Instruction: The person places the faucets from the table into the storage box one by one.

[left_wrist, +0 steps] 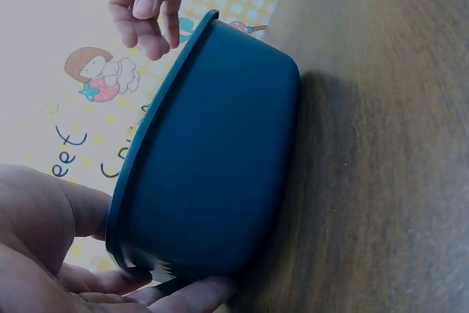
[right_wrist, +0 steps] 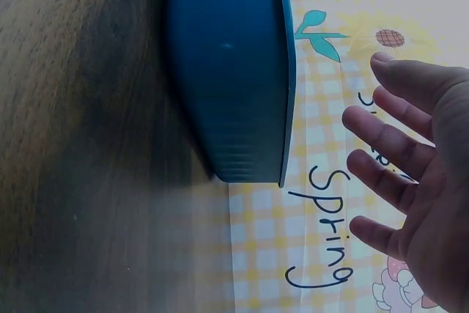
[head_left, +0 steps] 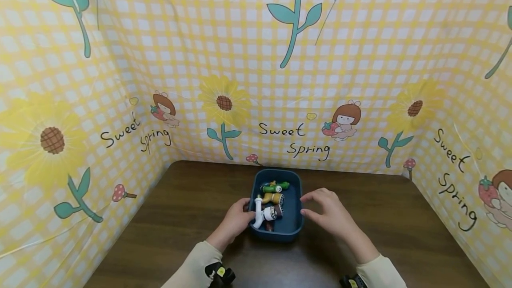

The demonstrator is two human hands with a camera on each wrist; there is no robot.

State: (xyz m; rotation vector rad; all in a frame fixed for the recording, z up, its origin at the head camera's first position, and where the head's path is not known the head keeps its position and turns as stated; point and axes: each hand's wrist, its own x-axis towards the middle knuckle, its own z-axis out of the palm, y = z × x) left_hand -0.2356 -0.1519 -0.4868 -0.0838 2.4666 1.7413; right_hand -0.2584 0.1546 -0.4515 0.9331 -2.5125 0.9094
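Note:
A dark blue plastic bin [head_left: 294,230] stands on the table, long side running away from me. My left hand [head_left: 237,220] grips its left side, thumb over the rim and fingers against the outer wall. Inside lie a white tap [head_left: 260,213], a brass-coloured tap-like fitting [head_left: 274,198] and green pieces [head_left: 272,188] at the far end. Something reddish-brown [head_left: 270,226] is partly hidden under the white tap. Beside the right rim my right hand [head_left: 330,210] holds nothing; its fingers are spread and stand apart from the bin in the right wrist view [right_wrist: 410,159].
The dark brown wooden table [head_left: 192,199] extends on both sides of the bin. A yellow checked cloth [head_left: 240,57] with sunflowers and lettering hangs as a wall behind and at both sides. The bin's far end is close to the back cloth.

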